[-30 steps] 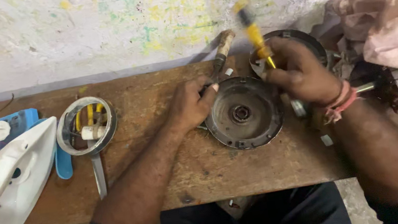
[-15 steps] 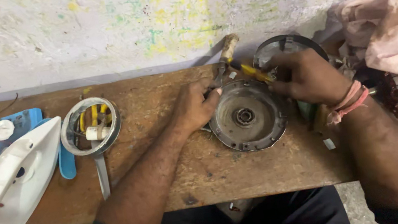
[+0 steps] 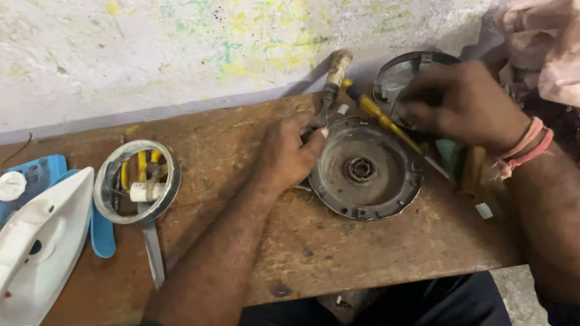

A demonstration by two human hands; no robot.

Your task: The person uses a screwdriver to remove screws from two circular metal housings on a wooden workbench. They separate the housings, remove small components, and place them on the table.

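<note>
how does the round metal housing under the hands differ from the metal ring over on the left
The round metal housing is a dark, grimy dish with a closed floor and a hub at its centre; the metal ring is brighter and open, with yellow and white parts showing inside it. The housing is wider. The left hand rests on the housing's edge, while no hand touches the ring. Both are circular and lie flat on the wooden bench.

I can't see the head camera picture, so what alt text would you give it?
Two bare hands work over a round metal housing on a wooden bench: the left hand steadies its rim, the right hand rests by a yellow-handled screwdriver. A white iron shell lies at left.
</note>
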